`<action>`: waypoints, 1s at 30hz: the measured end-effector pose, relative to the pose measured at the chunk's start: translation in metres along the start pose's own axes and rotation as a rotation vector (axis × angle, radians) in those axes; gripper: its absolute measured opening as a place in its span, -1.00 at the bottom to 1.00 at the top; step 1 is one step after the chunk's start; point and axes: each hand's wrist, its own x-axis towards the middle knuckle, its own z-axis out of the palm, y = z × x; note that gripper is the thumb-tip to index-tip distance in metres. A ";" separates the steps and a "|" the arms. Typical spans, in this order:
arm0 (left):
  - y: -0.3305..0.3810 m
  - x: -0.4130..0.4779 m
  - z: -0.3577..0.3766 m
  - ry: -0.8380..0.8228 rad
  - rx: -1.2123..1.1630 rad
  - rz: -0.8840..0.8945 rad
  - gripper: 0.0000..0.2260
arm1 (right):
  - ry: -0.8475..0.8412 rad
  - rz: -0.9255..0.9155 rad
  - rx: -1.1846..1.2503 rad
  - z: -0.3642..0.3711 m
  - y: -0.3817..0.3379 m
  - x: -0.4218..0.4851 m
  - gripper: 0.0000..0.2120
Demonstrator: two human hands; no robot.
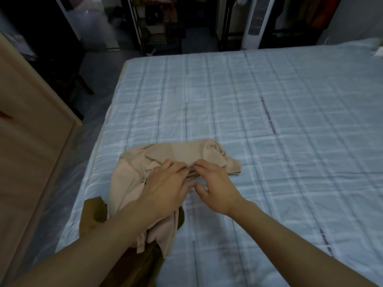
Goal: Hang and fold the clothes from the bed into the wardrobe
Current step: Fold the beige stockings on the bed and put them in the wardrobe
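Two hands meet on a beige top (178,151) near the front-left corner of the bed (279,112). The left hand (165,186) curls its fingers into a bunched fold of the cloth. The right hand (217,183), just beside it, hooks bent fingertips over the same fold, its thumb spread apart. The top lies crumpled, partly over a brown garment (93,213) at the bed's near edge. A wooden cabinet (31,131) stands to the left. Beyond the bed are a white fan (257,21) and a dark rack (161,25) of clothes.
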 end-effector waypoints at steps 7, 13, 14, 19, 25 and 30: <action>0.053 -0.057 -0.100 0.154 -0.266 0.062 -0.64 | 0.144 -0.068 0.011 -0.090 -0.084 -0.045 -0.60; 0.117 -0.124 -0.187 0.261 -0.332 0.052 -0.65 | 0.280 -0.131 0.010 -0.148 -0.162 -0.102 -0.61; 0.126 -0.137 -0.199 0.278 -0.337 0.060 -0.67 | 0.324 -0.147 0.023 -0.154 -0.176 -0.112 -0.63; 0.169 -0.201 -0.254 0.316 -0.422 0.104 -0.73 | 0.577 -0.222 0.119 -0.177 -0.237 -0.160 -0.73; 0.204 -0.262 -0.299 0.410 -0.459 0.123 -0.73 | 0.553 0.019 0.308 -0.183 -0.298 -0.212 -0.49; 0.227 -0.297 -0.322 0.496 -0.519 0.188 -0.74 | 0.521 0.035 0.389 -0.177 -0.342 -0.244 -0.70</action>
